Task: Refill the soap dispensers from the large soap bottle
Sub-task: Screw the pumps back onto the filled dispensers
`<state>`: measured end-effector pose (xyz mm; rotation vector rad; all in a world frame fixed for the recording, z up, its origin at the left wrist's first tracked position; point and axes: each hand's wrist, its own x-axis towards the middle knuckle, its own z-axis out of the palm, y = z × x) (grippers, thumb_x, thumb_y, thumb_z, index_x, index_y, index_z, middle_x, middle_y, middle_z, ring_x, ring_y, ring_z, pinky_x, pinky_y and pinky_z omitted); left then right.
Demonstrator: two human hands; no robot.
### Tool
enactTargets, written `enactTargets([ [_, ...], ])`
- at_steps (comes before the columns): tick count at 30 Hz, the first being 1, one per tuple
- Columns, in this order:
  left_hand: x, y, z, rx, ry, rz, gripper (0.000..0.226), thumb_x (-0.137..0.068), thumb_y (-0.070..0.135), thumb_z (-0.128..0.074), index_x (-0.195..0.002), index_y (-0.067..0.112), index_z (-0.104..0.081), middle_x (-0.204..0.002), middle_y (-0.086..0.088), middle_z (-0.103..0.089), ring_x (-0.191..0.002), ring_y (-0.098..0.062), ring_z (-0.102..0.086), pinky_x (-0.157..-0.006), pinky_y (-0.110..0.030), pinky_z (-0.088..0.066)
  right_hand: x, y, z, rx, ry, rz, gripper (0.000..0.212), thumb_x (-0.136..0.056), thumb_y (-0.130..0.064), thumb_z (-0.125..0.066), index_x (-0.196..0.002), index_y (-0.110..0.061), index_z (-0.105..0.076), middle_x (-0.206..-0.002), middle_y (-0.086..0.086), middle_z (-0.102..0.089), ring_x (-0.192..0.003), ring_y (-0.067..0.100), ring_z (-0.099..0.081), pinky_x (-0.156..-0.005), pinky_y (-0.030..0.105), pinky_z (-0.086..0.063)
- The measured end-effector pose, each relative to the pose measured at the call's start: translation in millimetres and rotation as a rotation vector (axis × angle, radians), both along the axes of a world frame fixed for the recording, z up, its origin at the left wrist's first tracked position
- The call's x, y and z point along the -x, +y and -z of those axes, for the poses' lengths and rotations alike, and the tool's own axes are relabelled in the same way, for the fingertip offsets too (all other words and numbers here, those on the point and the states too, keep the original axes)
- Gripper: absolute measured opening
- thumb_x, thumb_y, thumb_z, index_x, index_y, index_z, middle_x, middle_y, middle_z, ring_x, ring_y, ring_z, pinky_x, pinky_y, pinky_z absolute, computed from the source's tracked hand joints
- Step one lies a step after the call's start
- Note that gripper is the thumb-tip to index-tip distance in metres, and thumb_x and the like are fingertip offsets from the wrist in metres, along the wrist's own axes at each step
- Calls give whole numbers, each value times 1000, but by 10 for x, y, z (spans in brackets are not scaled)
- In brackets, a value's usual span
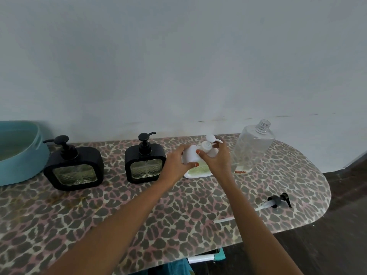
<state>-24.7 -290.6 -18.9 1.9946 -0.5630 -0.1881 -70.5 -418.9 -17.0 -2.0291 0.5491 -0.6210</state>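
Observation:
A white soap dispenser [191, 155] with green soap in its window stands at the back of the table. My left hand [176, 164] grips its left side. My right hand [215, 160] curls round its white pump collar [207, 146]. To the right stands the large clear soap bottle [252, 147], uncapped and almost empty. Its black pump [278, 200] lies on the table at the right, tube pointing left. Two black square dispensers [74, 167] [145, 160] with pumps on stand to the left.
A teal basin [19, 153] sits at the far left on the leopard-print table [178, 211]. The table's rounded end is at the right, with dark floor beyond. A pale wall rises right behind the bottles.

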Motion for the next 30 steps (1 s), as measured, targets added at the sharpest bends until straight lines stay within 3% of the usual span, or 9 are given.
enactTargets([
  [7, -7, 0, -2, -2, -3, 5, 62, -73, 17, -74, -128, 10, -46, -130, -9, -53, -120, -21, -49, -88, -22, -35, 91, -150, -104, -56, 8, -170, 29, -80, -12, -69, -109, -11, -65, -106, 1, -67, -97, 13, -58, -82, 22, -44],
  [9, -4, 0, 1, 4, 2, 6, 62, -74, 17, -74, -128, 10, -45, -131, -9, -53, -121, -21, -48, -88, -21, -35, 64, -135, -121, -24, -5, -126, 23, -76, -13, -73, -98, -14, -64, -91, -5, -65, -85, 11, -56, -71, 16, -41],
  [11, 2, 3, 0, 12, 7, 8, 62, -74, 17, -73, -128, 11, -45, -131, -8, -52, -121, -20, -48, -88, -21, -35, 24, -92, -127, 32, 8, -44, 30, -71, -20, -78, -90, -17, -55, -81, -10, -56, -77, 9, -52, -67, 18, -38],
  [15, 3, 4, 7, 16, 15, 13, 61, -74, 17, -73, -128, 11, -45, -129, -8, -53, -119, -21, -50, -87, -20, -36, -43, 0, -95, 100, 54, 59, 46, -67, -31, -81, -96, -10, -52, -88, -3, -54, -86, 20, -54, -84, 36, -44],
  [18, -2, 9, 7, 7, 12, 10, 62, -74, 19, -73, -129, 11, -45, -130, -8, -53, -119, -20, -49, -87, -21, -36, -34, -6, -49, 171, 124, 27, 57, -68, -34, -79, -113, -10, -51, -105, 0, -53, -103, 22, -51, -96, 44, -38],
  [21, -3, 10, -5, 9, 8, 14, 62, -74, 19, -73, -128, 11, -45, -130, -8, -53, -119, -20, -49, -88, -21, -36, 31, -75, -77, 61, 44, -102, 65, -72, -26, -77, -128, -19, -46, -124, -2, -52, -108, 16, -50, -95, 36, -41],
  [24, -5, 15, -3, 14, 5, 12, 61, -74, 18, -73, -128, 11, -45, -129, -9, -53, -119, -21, -49, -88, -23, -36, 100, -130, -143, -6, 46, -191, 53, -80, -13, -68, -130, -16, -49, -127, -1, -54, -110, 12, -50, -91, 27, -39],
  [30, 11, 9, 0, 17, 2, 15, 60, -74, 18, -73, -127, 10, -46, -128, -9, -54, -118, -20, -49, -86, -20, -36, 54, -76, -134, 79, 31, -50, 39, -74, -14, -75, -110, -8, -61, -103, -1, -59, -93, 11, -51, -82, 24, -39],
])
